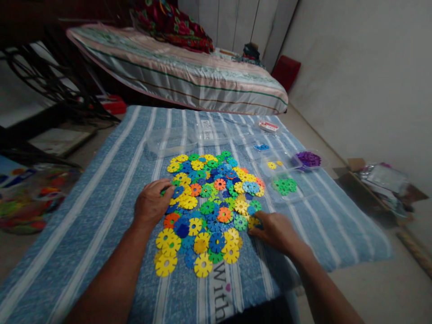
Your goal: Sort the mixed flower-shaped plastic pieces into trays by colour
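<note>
A pile of notched, interlocking plastic discs [209,209] in yellow, blue, green and orange spreads over the striped cloth in front of me. My left hand [151,201] is at the pile's left edge, fingers curled, with a bit of a green disc [164,192] showing between thumb and fingers. Across the pile, my right hand [275,230] pinches a yellow disc [254,222] at the right edge. Its fingertips partly cover that disc.
Right of the pile, clear plastic containers hold green discs [284,185], purple discs [308,159], a few yellow discs [272,165] and blue discs [262,147]. Another clear container [172,140] stands behind the pile. A bed [189,72] lies beyond; a cardboard box [388,189] is at right.
</note>
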The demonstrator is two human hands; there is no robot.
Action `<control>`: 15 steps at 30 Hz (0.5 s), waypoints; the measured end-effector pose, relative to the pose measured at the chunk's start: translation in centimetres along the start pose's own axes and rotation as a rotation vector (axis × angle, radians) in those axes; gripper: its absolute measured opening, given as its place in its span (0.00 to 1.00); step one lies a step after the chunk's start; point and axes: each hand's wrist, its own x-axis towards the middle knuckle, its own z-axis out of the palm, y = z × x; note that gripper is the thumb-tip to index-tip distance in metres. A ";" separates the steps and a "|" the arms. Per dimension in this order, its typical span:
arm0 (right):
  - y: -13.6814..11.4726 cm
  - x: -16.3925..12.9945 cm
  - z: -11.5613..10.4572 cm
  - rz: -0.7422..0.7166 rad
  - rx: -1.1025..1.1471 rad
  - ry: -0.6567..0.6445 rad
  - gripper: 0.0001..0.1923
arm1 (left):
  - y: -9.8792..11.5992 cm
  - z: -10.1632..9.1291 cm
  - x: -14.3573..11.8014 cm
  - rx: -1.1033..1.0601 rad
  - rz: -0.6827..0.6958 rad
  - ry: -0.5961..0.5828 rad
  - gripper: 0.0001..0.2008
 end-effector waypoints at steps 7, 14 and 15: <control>-0.3 0.5 0.2 0.005 0.017 -0.032 0.16 | -0.1 -0.1 0.1 -0.006 -0.020 0.008 0.16; -0.5 0.8 0.4 -0.011 0.121 0.027 0.14 | -0.4 -0.1 0.2 -0.010 0.004 0.007 0.15; -0.5 0.8 0.4 -0.028 0.157 0.031 0.12 | -0.4 -0.1 0.2 -0.008 0.002 0.011 0.16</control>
